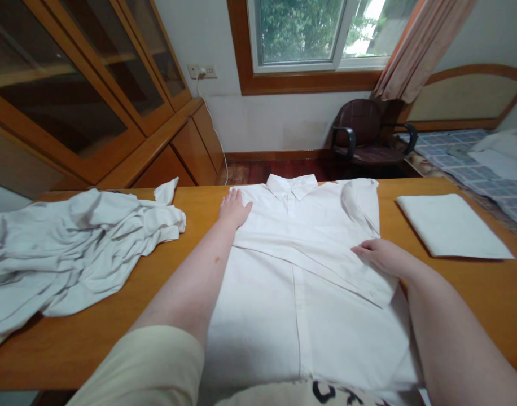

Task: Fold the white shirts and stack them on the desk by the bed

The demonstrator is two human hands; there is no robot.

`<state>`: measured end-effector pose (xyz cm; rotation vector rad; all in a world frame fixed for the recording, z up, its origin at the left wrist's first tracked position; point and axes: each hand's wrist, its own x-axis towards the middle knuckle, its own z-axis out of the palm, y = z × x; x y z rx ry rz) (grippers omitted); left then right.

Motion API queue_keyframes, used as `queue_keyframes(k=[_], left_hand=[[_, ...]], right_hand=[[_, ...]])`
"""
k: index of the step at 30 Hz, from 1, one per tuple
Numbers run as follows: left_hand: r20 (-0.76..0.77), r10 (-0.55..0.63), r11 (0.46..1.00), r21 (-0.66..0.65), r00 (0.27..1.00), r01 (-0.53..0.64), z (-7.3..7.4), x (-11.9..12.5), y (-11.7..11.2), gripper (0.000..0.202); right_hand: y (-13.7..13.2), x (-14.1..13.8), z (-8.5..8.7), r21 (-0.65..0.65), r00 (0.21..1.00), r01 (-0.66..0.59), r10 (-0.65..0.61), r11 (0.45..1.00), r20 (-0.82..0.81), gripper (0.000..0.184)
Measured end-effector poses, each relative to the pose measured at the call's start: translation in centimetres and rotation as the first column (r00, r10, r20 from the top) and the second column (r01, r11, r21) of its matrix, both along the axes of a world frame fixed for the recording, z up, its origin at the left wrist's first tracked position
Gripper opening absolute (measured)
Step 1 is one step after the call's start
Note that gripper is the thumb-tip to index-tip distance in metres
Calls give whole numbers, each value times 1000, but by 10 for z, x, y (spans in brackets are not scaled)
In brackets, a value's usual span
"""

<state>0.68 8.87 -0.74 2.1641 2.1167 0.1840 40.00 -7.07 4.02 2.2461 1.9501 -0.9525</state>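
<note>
A white collared shirt lies flat on the wooden table, collar at the far edge, with a sleeve folded across its front. My left hand rests flat, fingers stretched out, on the shirt's left shoulder by the table's far edge. My right hand lies on the folded sleeve at the shirt's right side, fingers loosely curled and pressing the cloth down. Neither hand lifts anything.
A crumpled heap of white garments covers the table's left part. A neatly folded white cloth lies at the right. Behind the table stand a dark armchair, a wooden glass-door cabinet, a window and a bed.
</note>
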Motion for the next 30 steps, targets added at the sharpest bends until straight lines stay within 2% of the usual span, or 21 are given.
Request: queue_keyframes(k=[6, 13, 16, 19, 20, 22, 23, 25, 27, 30], left_hand=[[32, 35, 996, -84, 999, -33, 3, -3, 6, 110], [13, 24, 1000, -18, 1000, -24, -3, -1, 4, 106], [-6, 27, 1000, -1, 1000, -27, -6, -1, 5, 103], [-28, 28, 1000, 13, 999, -28, -7, -1, 5, 102], [-35, 26, 1000, 12, 999, -25, -7, -1, 5, 102], [-53, 23, 1000, 7, 998, -23, -6, 0, 4, 102], [-63, 26, 1000, 6, 998, -25, -5, 0, 4, 101], [-82, 31, 1000, 2, 996, -31, -4, 1, 3, 100], [-94, 33, 999, -2, 995, -33, -3, 1, 3, 100], [-98, 32, 999, -10, 995, -33, -3, 1, 4, 100]], right_hand=[[0, 6, 1, -36, 999, 43, -43, 998, 3, 44], [3, 12, -6, -24, 995, 80, -79, 996, 58, 48], [3, 19, 2, 66, 973, 168, -176, 984, 151, 48], [-3, 13, 19, 273, 929, 234, -298, 933, 221, 42], [-6, 5, 24, 323, 943, 199, -271, 925, 195, 39], [-14, -17, 31, 337, 995, 25, -56, 941, 84, 32], [-18, -30, 31, 284, 994, -109, 110, 953, 13, 28], [-26, -54, 29, 200, 946, -310, 322, 930, -34, 20], [-31, -70, 23, 161, 901, -424, 432, 891, -22, 13], [-32, -78, 15, 171, 867, -491, 497, 854, 3, 5]])
